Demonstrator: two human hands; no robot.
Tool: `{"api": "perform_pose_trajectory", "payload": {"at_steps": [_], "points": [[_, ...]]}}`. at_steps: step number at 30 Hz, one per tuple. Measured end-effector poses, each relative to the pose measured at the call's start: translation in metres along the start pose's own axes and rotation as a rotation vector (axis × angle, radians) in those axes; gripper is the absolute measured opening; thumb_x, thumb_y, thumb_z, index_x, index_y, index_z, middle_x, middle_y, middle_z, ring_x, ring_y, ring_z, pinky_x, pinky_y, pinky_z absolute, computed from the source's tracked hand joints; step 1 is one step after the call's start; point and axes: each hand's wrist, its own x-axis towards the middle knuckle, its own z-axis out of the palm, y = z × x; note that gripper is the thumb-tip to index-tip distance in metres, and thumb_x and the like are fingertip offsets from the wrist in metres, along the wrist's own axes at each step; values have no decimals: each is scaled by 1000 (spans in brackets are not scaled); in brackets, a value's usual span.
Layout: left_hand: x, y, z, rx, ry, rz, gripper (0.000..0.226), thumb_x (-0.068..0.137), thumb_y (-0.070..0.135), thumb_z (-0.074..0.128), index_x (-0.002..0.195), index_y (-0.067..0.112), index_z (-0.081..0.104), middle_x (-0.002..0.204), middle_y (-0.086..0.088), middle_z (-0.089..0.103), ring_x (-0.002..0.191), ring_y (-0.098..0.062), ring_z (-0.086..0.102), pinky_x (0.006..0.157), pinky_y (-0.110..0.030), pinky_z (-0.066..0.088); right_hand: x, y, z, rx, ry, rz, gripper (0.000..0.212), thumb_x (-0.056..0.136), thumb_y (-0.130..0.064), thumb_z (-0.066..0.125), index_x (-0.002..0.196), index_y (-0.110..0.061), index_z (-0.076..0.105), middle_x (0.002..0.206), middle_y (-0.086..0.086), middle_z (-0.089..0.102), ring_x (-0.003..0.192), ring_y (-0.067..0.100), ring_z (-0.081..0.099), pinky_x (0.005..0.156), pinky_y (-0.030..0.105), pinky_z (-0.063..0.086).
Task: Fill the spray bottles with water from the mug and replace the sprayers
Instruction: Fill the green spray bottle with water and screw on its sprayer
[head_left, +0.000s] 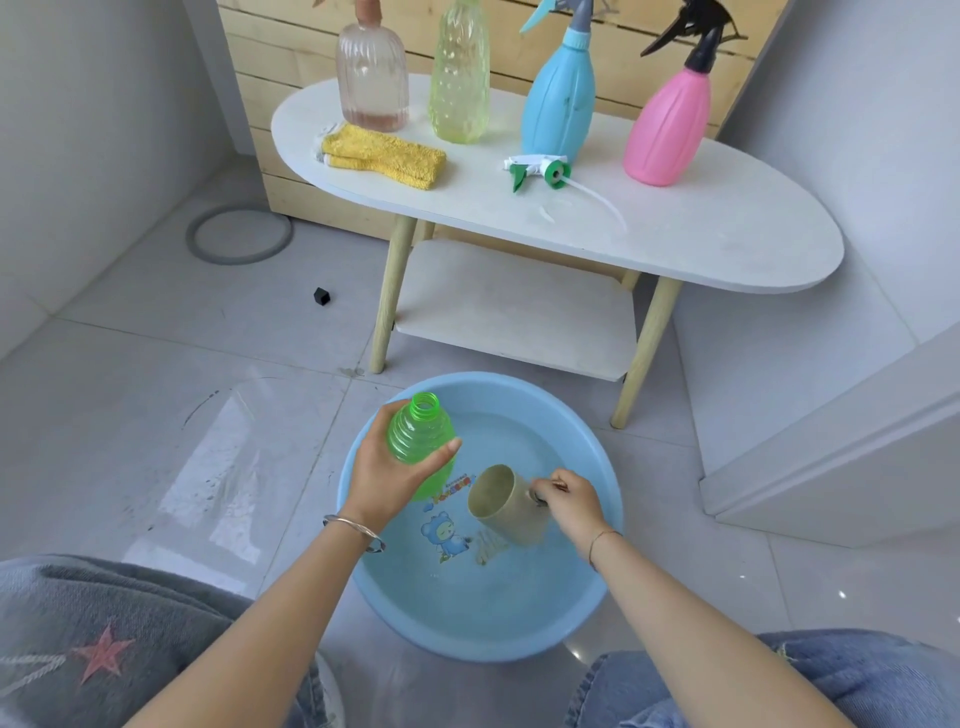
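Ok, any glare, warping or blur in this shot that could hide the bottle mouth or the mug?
Head view: soft, even light with no hard shadows. Head view: a bright glare patch sits on the floor tiles left of the basin; there is none on the green bottle or the mug, and both are sharp. Head view: wide-angle distortion curves the table edge.
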Motion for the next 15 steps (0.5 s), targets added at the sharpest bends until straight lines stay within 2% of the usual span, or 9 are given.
{"api": "perform_pose_trajectory", "payload": {"at_steps": [3, 6, 9, 11, 13, 15], "points": [[1, 8, -2, -20, 39, 13, 50, 68, 27, 87, 108, 27, 56, 98, 13, 64, 86, 11, 59, 74, -3, 43, -6, -23, -11, 151, 62, -25, 25, 81, -13, 63, 69, -10, 42, 65, 5, 26, 64, 17, 23, 55, 31, 18], [1, 16, -5, -56, 78, 27, 46, 69, 25, 86, 104, 31, 56, 95, 13, 65, 82, 12, 60, 72, -2, 43, -15, -50, -24, 244, 91, -65, 17, 82, -19, 65, 75, -12, 50, 75, 8, 31, 71, 17, 27, 59, 32, 18], [0, 21, -5, -98, 108, 28, 45, 71, 21, 85, 105, 25, 57, 94, 12, 65, 77, 14, 60, 68, -1, 42, -25, -78, -42, 326, 108, -114, 22, 78, -23, 68, 70, -13, 50, 75, 8, 31, 72, 17, 29, 65, 31, 23], [-2, 23, -5, -101, 108, 37, 46, 71, 21, 85, 108, 22, 57, 95, 12, 65, 79, 14, 59, 70, -2, 42, -35, -97, -56, 371, 94, -162, 27, 67, -33, 71, 65, -16, 50, 74, 7, 34, 75, 18, 34, 73, 31, 25], [-6, 24, -3, -106, 87, 50, 48, 70, 21, 86, 108, 20, 58, 95, 10, 65, 80, 13, 59, 72, -3, 43, -47, -114, -69, 385, 81, -214, 30, 64, -34, 73, 63, -15, 49, 71, 7, 40, 71, 17, 38, 69, 29, 28], [-9, 25, 0, -95, 49, 56, 50, 68, 23, 87, 109, 23, 57, 97, 9, 65, 83, 12, 59, 73, -3, 43, -56, -128, -82, 398, 75, -280, 35, 75, -21, 75, 57, -17, 44, 61, 2, 48, 62, 13, 45, 62, 24, 32]]}}
